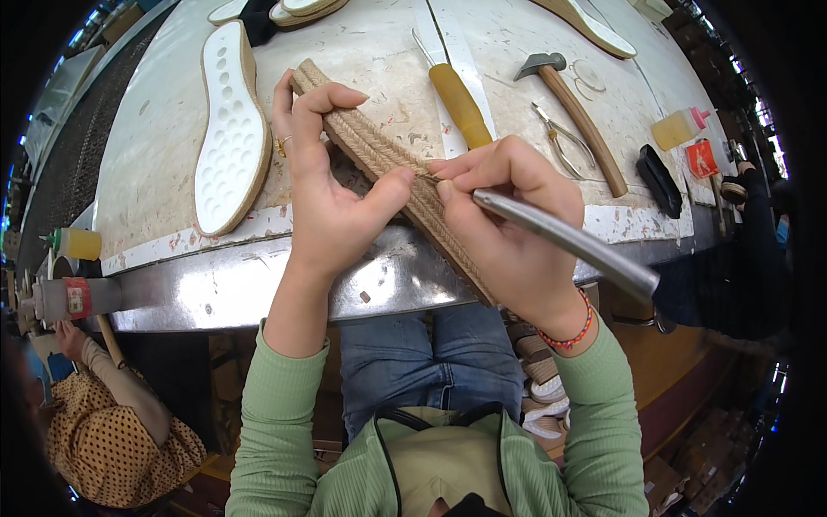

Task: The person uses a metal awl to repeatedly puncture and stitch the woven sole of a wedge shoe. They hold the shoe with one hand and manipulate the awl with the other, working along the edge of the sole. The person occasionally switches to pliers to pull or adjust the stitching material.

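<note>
A shoe sole with a braided jute edge (448,239) is held on its side, slanting from upper left to lower right over the table's front edge. My left hand (332,185) is closed around its upper part, with the thumb pressed on the braid. At the middle of the sole, my right hand (517,202) pinches at the braid beside the left thumb; what lies between those fingertips is too small to make out. The same hand also grips a silver rod-like metal tool (573,241), whose blunt end points down to the right.
On the worktable (379,39) lie a white-faced sole (228,129), a yellow-handled awl (457,99), a hammer (586,129), pliers (562,142) and a black tray (660,181). Small bottles, one with a pink cap (679,129), stand at the sides. Another person (121,414) sits at lower left.
</note>
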Demonstrator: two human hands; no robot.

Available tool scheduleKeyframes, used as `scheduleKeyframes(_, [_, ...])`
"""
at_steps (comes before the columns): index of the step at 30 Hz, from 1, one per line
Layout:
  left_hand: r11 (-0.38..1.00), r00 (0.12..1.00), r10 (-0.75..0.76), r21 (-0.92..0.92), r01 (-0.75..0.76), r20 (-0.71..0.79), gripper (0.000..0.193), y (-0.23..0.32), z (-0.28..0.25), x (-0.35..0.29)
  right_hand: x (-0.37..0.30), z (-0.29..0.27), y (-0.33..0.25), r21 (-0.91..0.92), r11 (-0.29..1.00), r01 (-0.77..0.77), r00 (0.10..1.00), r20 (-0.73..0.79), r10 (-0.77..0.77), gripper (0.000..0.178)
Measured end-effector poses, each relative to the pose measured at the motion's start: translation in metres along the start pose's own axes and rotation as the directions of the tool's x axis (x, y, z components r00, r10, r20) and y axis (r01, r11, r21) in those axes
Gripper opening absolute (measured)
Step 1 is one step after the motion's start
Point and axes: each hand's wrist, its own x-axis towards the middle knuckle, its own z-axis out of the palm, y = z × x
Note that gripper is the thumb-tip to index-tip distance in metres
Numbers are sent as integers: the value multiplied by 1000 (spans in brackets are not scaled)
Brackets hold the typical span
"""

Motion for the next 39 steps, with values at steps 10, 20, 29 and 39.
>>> scheduleKeyframes(10, [1000,1000,-3,9,3,2,56,2,0,0,2,-4,0,164,977,-138,990,5,139,10])
scheduleKeyframes(20, [1000,1000,-23,-4,23,-18,57,2,2,-1,-3,-1,1,24,1000,-16,1000,-4,16,12])
scheduleKeyframes(29, [1000,1000,-9,24,9,-22,56,0,1,0,-4,6,1,-141,974,180,983,-23,-185,10])
scheduleKeyframes(39, [997,999,23,76,-21,-24,56,1,0,0,-4,-1,3,166,985,-38,999,-4,39,12])
